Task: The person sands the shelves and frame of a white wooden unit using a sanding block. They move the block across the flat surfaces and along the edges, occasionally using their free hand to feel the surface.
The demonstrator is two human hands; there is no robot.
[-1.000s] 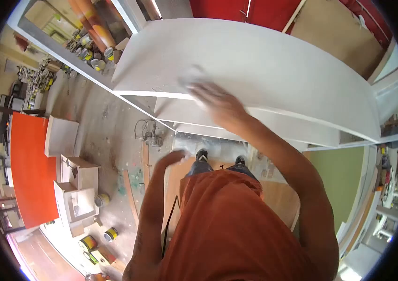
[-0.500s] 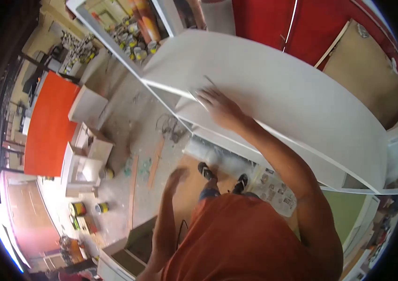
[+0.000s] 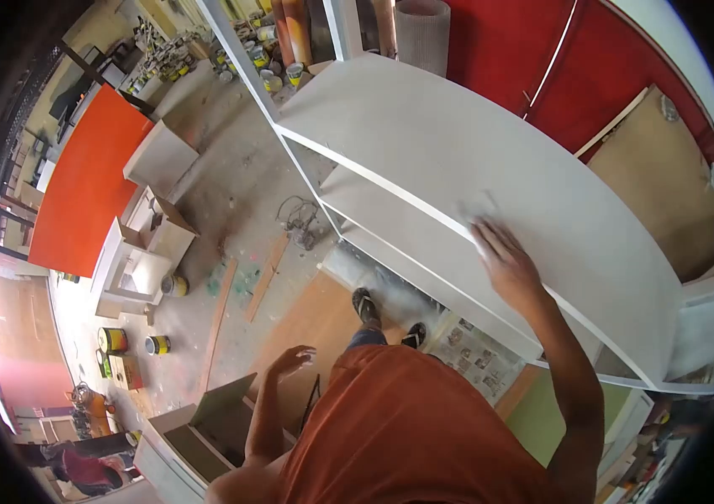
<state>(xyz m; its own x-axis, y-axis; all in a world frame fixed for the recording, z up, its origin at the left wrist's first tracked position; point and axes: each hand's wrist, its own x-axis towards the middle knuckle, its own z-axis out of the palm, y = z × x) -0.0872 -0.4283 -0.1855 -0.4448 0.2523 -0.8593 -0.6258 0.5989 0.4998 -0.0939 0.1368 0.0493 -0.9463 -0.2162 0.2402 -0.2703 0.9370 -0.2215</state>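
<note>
A white shelf unit [image 3: 424,118] with a broad, curved top panel spans the upper right. At the front edge of this panel is my right hand [image 3: 506,256], its fingers pressed down over a small pale piece that looks like a sheet or pad. Motion blurs the fingertips and the piece, so its exact shape cannot be made out. My left hand [image 3: 292,359] hangs in the air beside my body, over the brown board on the floor, with its fingers loosely bent and apart and nothing in them.
An orange panel [image 3: 88,181] and a small white cabinet [image 3: 134,252] stand at the left. Paint cans [image 3: 111,339] sit on the floor. An open cabinet [image 3: 197,437] is near my left arm. A co-worker [image 3: 88,470] shows at lower left.
My right hand has moved right along the shelf's front edge, with the pale piece under it. The view has shifted, and my left hand appears lower and a little to the left.
</note>
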